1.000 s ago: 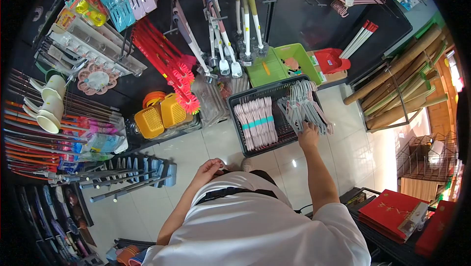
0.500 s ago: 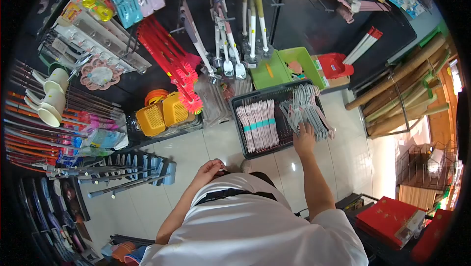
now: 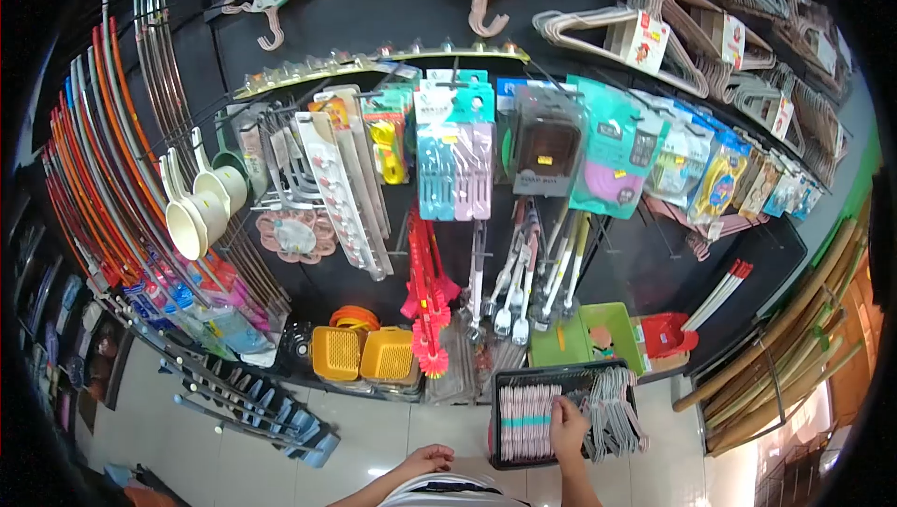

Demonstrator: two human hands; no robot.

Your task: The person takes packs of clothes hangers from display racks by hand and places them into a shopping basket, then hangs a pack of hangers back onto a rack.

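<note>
A black plastic basket point(image 3: 505, 374) stands low in front of me. On its left side lies a neat row of pale pink hangers point(image 3: 528, 411) with a turquoise band across them. On the right, a loose heap of grey and pink hangers point(image 3: 617, 409) reaches over the rim. My right hand point(image 3: 568, 428) is over the basket between the two groups, its fingers closed; whatever they hold, if anything, is hidden. My left hand point(image 3: 425, 461) is near my body, away from the basket, fingers loosely stretched and nothing visible in them.
Yellow baskets point(image 3: 363, 355) and a green bin point(image 3: 609, 331) stand along the wall's foot. Red brushes point(image 3: 428, 311) and packaged goods point(image 3: 455, 147) hang above. Boxed-label hangers point(image 3: 645, 40) hang higher. Blue-headed mops point(image 3: 280, 423) stick out at left, rolled mats point(image 3: 785, 320) lean at right.
The view has tilted up toward the wall display. My right hand has moved left from the grey hangers toward the banded pink ones. My left hand's fingers have loosened.
</note>
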